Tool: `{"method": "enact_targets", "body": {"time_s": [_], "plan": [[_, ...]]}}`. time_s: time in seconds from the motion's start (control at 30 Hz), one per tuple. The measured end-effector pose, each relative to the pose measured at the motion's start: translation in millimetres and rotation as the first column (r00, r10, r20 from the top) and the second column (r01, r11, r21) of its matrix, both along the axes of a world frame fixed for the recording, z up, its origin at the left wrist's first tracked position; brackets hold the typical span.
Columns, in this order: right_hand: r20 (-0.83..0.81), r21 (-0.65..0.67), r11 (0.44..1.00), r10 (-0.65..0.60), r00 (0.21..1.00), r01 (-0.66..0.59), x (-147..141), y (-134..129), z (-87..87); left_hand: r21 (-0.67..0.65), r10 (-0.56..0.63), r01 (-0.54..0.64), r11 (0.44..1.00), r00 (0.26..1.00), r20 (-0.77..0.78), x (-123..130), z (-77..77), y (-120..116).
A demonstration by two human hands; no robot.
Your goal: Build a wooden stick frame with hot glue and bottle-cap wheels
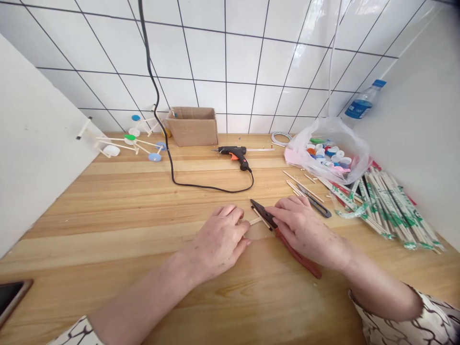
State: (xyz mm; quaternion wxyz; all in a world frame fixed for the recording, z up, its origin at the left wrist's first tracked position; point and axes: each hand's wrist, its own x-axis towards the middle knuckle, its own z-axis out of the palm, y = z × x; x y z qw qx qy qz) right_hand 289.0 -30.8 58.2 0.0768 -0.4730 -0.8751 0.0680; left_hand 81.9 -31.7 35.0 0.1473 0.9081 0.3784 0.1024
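Note:
My left hand is closed, fingers curled down around a thin wooden stick whose end shows past the fingertips. That end meets a short crosspiece with black tips, lying slantwise beside the pliers. Under my right hand are long-nosed pliers with red handles, the jaws pointing up and left. The fingers rest over the pliers near the pivot, and the palm hides part of the handles. A grey utility knife lies just beyond my right hand, touching several loose sticks.
A black glue gun lies at mid-table, its cord looping left. Behind are a cardboard box and stick models with bottle-cap wheels. At right are a bag of caps, wrapped sticks and a bottle.

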Motion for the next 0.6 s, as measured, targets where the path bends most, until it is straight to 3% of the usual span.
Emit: {"method": "enact_targets", "body": {"time_s": [0.17, 0.33, 0.47, 0.6], "plan": [[-0.056, 0.101, 0.994, -0.045, 0.997, 0.05, 11.8, -2.7, -2.7, 0.063, 0.028, -0.032, 0.998, 0.997, 0.066, -5.3, -4.7, 1.7], [-0.135, 0.141, 0.989, -0.017, 0.991, 0.037, 19.2, -6.1, -11.4, 0.13, 0.155, -0.177, 0.976, 0.974, 0.163, -26.6, -6.7, 5.2], [-0.225, 0.144, 0.988, -0.025, 0.974, 0.058, 26.3, -1.7, -19.3, 0.086, 0.313, -0.339, 0.937, 0.923, 0.225, -44.5, -4.9, 0.6], [-0.37, 0.033, 0.985, -0.145, 0.918, 0.169, 33.3, 5.7, -23.8, -0.001, 0.437, -0.45, 0.893, 0.865, 0.245, -53.1, -8.8, -7.8]]}}
